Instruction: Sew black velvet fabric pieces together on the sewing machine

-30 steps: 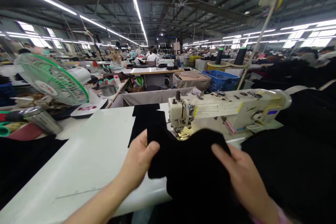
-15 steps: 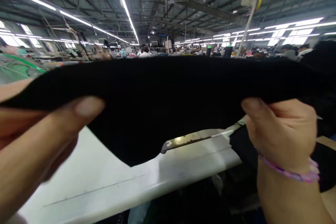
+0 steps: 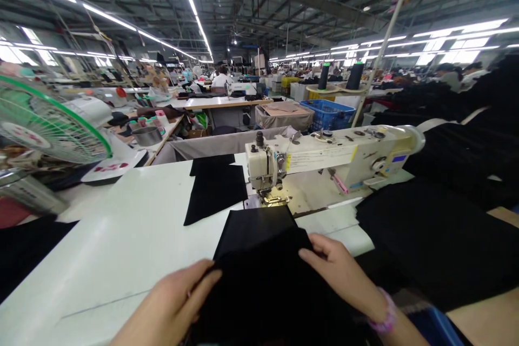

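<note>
A black fabric piece point(image 3: 259, 265) lies over the near edge of the white table, its far end just short of the sewing machine's needle area. On its left edge my left hand point(image 3: 178, 292) is closed, the cloth between thumb and fingers. My right hand point(image 3: 332, 265), with a purple bracelet at the wrist, pinches the right edge. The cream sewing machine point(image 3: 316, 157) stands beyond, its head at the left end. Another black cloth piece point(image 3: 217, 186) lies flat on the table, left of the machine head.
A green and white fan point(image 3: 52, 124) stands at the left beside a metal container point(image 3: 28, 194). Black fabric point(image 3: 438, 238) is heaped on the right. Behind the machine are a blue basket point(image 3: 327, 113), two black thread cones point(image 3: 354, 75) and a thread-stand pole point(image 3: 379, 48).
Both hands have lowered the black fabric from in front of my view to the table before the machine. The machine and the second cloth piece have come into sight.
</note>
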Available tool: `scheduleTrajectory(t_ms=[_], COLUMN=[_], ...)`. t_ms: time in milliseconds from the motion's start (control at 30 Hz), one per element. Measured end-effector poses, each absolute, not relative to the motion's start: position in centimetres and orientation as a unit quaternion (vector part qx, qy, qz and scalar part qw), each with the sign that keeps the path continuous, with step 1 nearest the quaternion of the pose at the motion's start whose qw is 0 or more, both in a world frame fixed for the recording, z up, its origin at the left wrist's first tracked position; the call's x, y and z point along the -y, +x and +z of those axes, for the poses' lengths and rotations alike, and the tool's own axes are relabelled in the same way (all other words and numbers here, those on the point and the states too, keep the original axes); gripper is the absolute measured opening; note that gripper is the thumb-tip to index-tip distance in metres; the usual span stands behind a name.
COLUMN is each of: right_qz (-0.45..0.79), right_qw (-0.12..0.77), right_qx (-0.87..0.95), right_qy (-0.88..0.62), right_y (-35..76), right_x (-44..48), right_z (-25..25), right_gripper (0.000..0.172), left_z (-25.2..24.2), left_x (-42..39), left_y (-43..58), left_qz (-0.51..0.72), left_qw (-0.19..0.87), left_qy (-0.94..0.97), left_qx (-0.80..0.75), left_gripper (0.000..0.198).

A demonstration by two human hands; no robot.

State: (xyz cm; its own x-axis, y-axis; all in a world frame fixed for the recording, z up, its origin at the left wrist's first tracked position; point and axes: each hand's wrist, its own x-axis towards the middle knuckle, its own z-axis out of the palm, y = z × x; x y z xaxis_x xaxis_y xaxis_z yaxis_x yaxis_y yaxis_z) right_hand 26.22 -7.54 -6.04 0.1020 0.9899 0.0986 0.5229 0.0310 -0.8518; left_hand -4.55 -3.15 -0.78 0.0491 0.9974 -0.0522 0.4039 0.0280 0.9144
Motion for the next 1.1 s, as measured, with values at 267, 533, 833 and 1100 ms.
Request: scheduleTrajectory(t_ms=[267,533,833,1100], right_qz=[0.157,0.217,0.373,0.366], right_qw=[0.43,0.504,0.637,0.689], right_qx=[0.58,0.53,0.354,0.27], right_qy=[-0.674,-0.647,-0.574,-0.565], right_y=[24.8,25.3,25.1,24.6], right_x=[-0.9,-2.0,2.2,3.3], right_z=[-9.4,-10.4,-9.0,-8.0], right_gripper=[0.006,0.005,0.044,0.038], left_z=[-4.8,-6.0,-2.6,-1.0], left_x=[-8.0,-8.0,-2.1,-0.2], left_y=[1.2,1.2,-0.9,-1.3], left_qz=[0.19,0.276,0.513,0.572], left_qw=[0.16,0.259,0.514,0.412], left_qy=[0.787,0.738,0.488,0.475], left_qx=[-0.565,-0.559,-0.484,-0.526], left_gripper=[0.01,0.01,0.026,0.021])
